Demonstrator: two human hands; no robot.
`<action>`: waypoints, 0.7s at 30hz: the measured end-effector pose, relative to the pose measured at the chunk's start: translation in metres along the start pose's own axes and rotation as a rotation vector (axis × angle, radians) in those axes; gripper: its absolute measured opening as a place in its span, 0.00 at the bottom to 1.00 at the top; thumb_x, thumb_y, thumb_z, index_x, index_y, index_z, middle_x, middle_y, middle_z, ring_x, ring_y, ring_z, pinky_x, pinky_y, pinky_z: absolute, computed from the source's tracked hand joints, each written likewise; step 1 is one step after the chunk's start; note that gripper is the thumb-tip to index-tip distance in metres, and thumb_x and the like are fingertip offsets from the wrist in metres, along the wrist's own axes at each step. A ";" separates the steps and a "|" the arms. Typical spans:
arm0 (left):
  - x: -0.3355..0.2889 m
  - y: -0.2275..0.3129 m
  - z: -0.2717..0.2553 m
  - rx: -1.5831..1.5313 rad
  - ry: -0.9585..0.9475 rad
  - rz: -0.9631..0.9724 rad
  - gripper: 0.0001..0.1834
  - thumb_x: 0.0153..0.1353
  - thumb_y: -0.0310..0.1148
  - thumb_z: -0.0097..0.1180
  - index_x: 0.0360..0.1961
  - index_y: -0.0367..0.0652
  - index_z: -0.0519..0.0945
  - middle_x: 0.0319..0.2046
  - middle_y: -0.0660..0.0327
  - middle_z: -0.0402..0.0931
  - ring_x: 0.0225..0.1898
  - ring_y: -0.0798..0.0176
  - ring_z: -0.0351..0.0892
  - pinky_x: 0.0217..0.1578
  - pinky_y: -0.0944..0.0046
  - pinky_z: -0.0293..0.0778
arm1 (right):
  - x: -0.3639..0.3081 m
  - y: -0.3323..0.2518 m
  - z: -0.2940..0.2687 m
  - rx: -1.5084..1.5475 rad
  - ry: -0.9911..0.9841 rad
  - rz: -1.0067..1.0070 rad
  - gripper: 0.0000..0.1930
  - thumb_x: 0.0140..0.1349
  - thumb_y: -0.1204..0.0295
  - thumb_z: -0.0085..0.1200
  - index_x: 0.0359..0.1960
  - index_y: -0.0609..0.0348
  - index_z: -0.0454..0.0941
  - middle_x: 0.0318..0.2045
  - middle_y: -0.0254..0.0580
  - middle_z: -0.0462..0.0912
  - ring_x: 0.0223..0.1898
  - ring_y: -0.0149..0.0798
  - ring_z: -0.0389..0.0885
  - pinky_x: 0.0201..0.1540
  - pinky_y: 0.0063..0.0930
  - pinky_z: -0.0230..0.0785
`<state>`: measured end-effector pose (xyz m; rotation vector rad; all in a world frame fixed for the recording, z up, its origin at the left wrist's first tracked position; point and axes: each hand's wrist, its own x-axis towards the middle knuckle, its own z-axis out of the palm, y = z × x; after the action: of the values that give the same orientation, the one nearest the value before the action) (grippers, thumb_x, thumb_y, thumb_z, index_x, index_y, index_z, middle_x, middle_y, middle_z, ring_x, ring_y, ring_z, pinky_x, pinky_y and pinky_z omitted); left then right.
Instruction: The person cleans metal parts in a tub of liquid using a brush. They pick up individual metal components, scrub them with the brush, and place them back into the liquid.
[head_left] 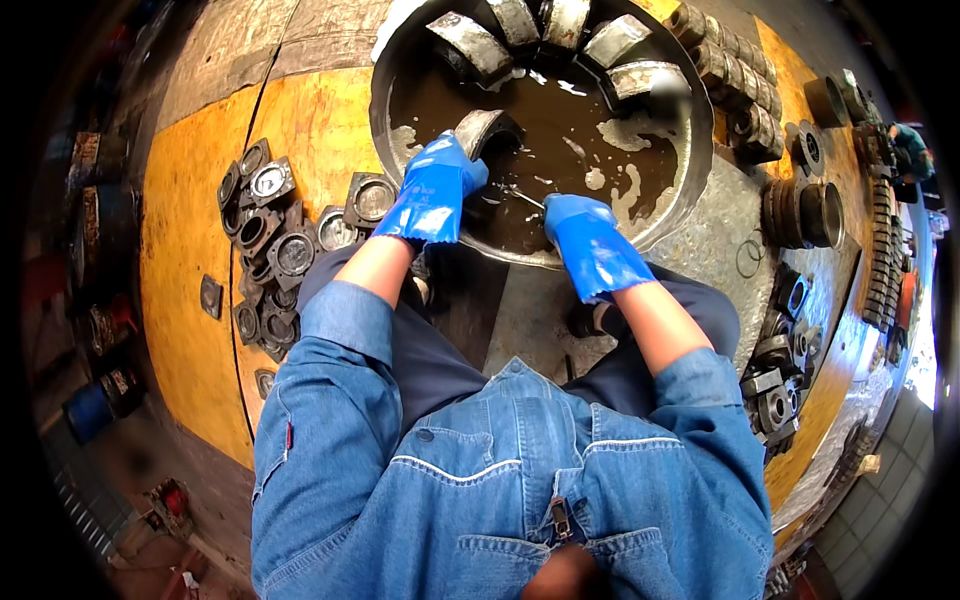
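i have my left grip [440, 180] closed on the near left part of a curved metal block [484, 130], which sits tilted over the dark liquid [555, 105] in a big round tub [520, 257]. my right grip [580, 228] is narrow, holding a thin metal tool [526, 197] that points left toward the block; whether its tip touches, i cannot tell. the block lies ahead and to the left of that right grip, well apart from it. both grips wear blue gloves, over the tub's near side.

more curved pieces [615, 40] line the tub's far wall. the tub stands partly on a grey metal plate [690, 215], where two thin rings [750, 257] lie. to my left, square flanges [293, 253] are heaped on a yellow sheet [180, 260]; to the right i see stacked ribbed parts [735, 80] and an open cylinder [824, 214]. far right, another person [912, 155] shows small.
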<state>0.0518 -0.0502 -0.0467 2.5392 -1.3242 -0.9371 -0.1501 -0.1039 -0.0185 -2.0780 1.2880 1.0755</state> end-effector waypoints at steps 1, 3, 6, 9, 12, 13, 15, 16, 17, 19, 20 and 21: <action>0.002 0.005 0.001 0.006 -0.007 0.000 0.37 0.56 0.47 0.64 0.62 0.32 0.79 0.57 0.35 0.82 0.62 0.38 0.81 0.64 0.48 0.77 | 0.009 0.004 0.001 -0.022 -0.063 0.028 0.16 0.71 0.68 0.54 0.57 0.49 0.86 0.54 0.50 0.89 0.58 0.54 0.87 0.61 0.48 0.80; -0.002 0.003 -0.003 0.024 -0.029 -0.034 0.36 0.56 0.48 0.63 0.61 0.33 0.80 0.58 0.36 0.82 0.63 0.38 0.81 0.64 0.48 0.77 | -0.005 -0.007 -0.003 -0.002 0.013 0.011 0.16 0.71 0.68 0.54 0.58 0.49 0.86 0.54 0.50 0.89 0.58 0.54 0.88 0.60 0.48 0.80; -0.006 0.002 -0.005 0.007 0.000 -0.041 0.36 0.57 0.48 0.63 0.61 0.34 0.80 0.58 0.37 0.82 0.63 0.39 0.81 0.64 0.48 0.77 | -0.033 -0.005 -0.014 0.057 0.135 -0.083 0.16 0.71 0.68 0.55 0.58 0.49 0.86 0.55 0.50 0.89 0.58 0.56 0.87 0.60 0.48 0.80; -0.001 -0.001 -0.004 0.002 -0.022 -0.027 0.36 0.57 0.48 0.63 0.62 0.35 0.80 0.59 0.37 0.82 0.63 0.39 0.81 0.64 0.48 0.76 | 0.002 0.001 0.005 0.007 0.044 -0.044 0.16 0.71 0.68 0.55 0.57 0.49 0.86 0.55 0.49 0.89 0.58 0.55 0.87 0.60 0.47 0.80; -0.002 -0.004 -0.001 -0.002 0.002 -0.033 0.36 0.58 0.49 0.63 0.62 0.35 0.80 0.59 0.37 0.82 0.63 0.39 0.81 0.64 0.48 0.76 | -0.006 -0.005 0.004 0.005 0.042 -0.034 0.16 0.71 0.68 0.54 0.57 0.50 0.86 0.56 0.50 0.88 0.59 0.55 0.86 0.61 0.48 0.79; -0.006 -0.008 -0.002 -0.006 0.015 -0.049 0.36 0.58 0.49 0.63 0.62 0.35 0.80 0.58 0.37 0.82 0.63 0.39 0.81 0.64 0.48 0.76 | -0.023 -0.008 -0.005 0.032 0.081 -0.073 0.16 0.71 0.68 0.54 0.57 0.51 0.86 0.56 0.51 0.88 0.59 0.56 0.86 0.61 0.49 0.79; -0.007 -0.003 -0.006 -0.009 -0.014 -0.048 0.36 0.57 0.49 0.63 0.62 0.35 0.80 0.58 0.37 0.82 0.63 0.39 0.81 0.64 0.48 0.76 | -0.032 -0.007 -0.016 0.091 0.087 -0.089 0.19 0.68 0.70 0.58 0.60 0.53 0.86 0.60 0.49 0.87 0.60 0.55 0.87 0.61 0.49 0.81; -0.007 -0.002 -0.008 -0.010 -0.028 -0.047 0.36 0.57 0.49 0.63 0.62 0.35 0.80 0.58 0.38 0.82 0.62 0.39 0.81 0.64 0.48 0.77 | -0.019 -0.005 -0.011 0.063 0.061 -0.068 0.19 0.68 0.70 0.57 0.60 0.54 0.86 0.59 0.49 0.87 0.60 0.56 0.87 0.60 0.49 0.81; -0.006 -0.001 -0.008 0.000 -0.029 -0.045 0.36 0.57 0.49 0.64 0.62 0.35 0.80 0.58 0.38 0.82 0.62 0.39 0.81 0.64 0.48 0.77 | 0.002 -0.001 0.004 0.042 0.041 -0.045 0.19 0.69 0.70 0.57 0.60 0.54 0.86 0.59 0.49 0.87 0.60 0.56 0.87 0.60 0.49 0.81; 0.000 0.002 -0.003 0.015 -0.034 -0.024 0.37 0.57 0.49 0.64 0.63 0.35 0.80 0.58 0.38 0.82 0.62 0.40 0.82 0.64 0.48 0.77 | 0.022 0.011 0.030 0.023 0.087 -0.027 0.16 0.72 0.66 0.51 0.56 0.45 0.86 0.49 0.48 0.91 0.54 0.52 0.89 0.57 0.44 0.80; -0.001 0.003 -0.005 0.006 -0.048 -0.024 0.37 0.57 0.49 0.64 0.63 0.35 0.80 0.58 0.38 0.82 0.62 0.40 0.82 0.63 0.48 0.77 | 0.016 0.012 0.028 0.047 0.078 -0.053 0.16 0.72 0.66 0.51 0.56 0.45 0.86 0.49 0.48 0.91 0.53 0.52 0.89 0.57 0.44 0.80; -0.003 0.005 -0.007 -0.002 -0.062 -0.023 0.37 0.57 0.49 0.64 0.63 0.35 0.80 0.58 0.38 0.82 0.62 0.40 0.82 0.63 0.48 0.77 | 0.010 0.013 0.025 0.073 0.070 -0.078 0.16 0.72 0.66 0.51 0.56 0.45 0.86 0.49 0.48 0.91 0.52 0.52 0.89 0.56 0.45 0.80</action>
<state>0.0514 -0.0518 -0.0379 2.5482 -1.3124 -1.0293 -0.1684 -0.0972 -0.0404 -2.1095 1.2494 0.9165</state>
